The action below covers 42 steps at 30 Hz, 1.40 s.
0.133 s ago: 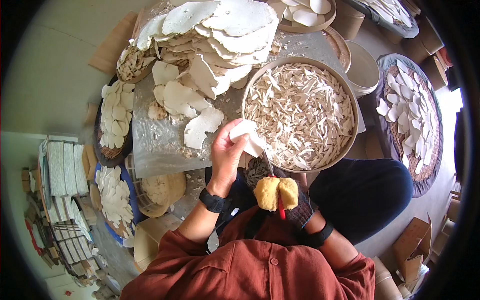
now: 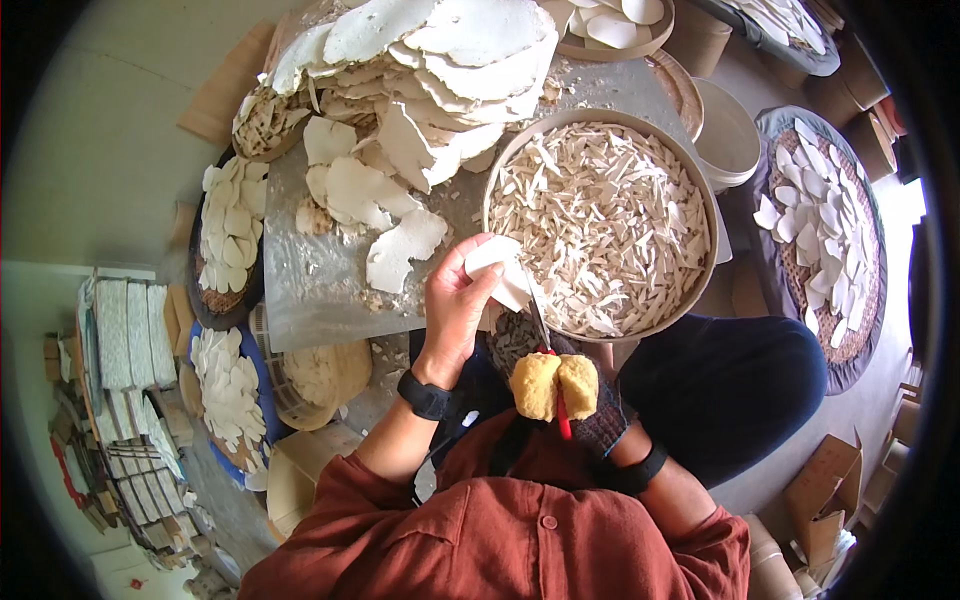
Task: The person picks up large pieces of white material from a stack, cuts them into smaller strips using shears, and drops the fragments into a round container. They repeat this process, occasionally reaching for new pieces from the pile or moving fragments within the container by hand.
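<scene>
One white piece (image 2: pixel 512 288) pinched in the left hand (image 2: pixel 455 305), right hand (image 2: pixel 602 418) gripping scissors (image 2: pixel 540 322), by the near edge of the worktop (image 2: pixel 312 318)!

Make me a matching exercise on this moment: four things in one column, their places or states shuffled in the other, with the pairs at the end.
Column one:
1. White piece
2. Tool
3. Chips
4. Sheets

Column two:
A. Filling a round tray
B. Piled on the table, beyond the left hand
C. Bladed, with a red handle and yellow padding, at the gloved right hand
D. Pinched between bare thumb and fingers

Pairs: 1-D; 2-C; 3-A; 4-B
</scene>
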Available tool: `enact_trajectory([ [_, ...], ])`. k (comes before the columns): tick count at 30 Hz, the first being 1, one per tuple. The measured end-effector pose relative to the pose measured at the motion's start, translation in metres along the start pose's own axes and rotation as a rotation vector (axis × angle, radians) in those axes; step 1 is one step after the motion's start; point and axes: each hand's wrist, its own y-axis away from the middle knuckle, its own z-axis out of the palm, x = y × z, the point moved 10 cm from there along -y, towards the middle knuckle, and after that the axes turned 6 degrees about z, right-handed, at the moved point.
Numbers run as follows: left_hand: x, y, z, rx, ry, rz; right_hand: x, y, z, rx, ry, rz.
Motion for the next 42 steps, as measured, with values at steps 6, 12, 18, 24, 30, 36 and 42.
enact_trajectory([
  [6,0.001,-0.005,0.006,-0.05,-0.015,-0.032,0.003,0.013,-0.001,-0.016,0.262,-0.01],
  [12,0.019,-0.003,0.007,-0.168,0.069,-0.029,0.032,0.003,-0.017,-0.013,-0.655,0.031],
  [18,0.068,-0.001,0.007,-0.2,-0.349,0.575,0.015,0.021,0.025,-0.239,-0.459,0.164],
  [24,0.077,0.014,0.02,-0.227,-0.558,0.74,0.0,0.02,0.029,-0.212,-0.216,0.215],
  [30,0.074,0.02,0.025,-0.25,-0.541,0.739,-0.003,0.023,0.035,-0.195,-0.483,0.264],
  [36,0.067,0.017,0.018,-0.104,-0.413,0.641,0.007,0.028,0.025,-0.145,-0.41,0.244],
  [42,0.021,-0.008,0.032,-0.335,-0.018,-0.275,-0.001,0.041,0.023,-0.119,-0.516,0.466],
])
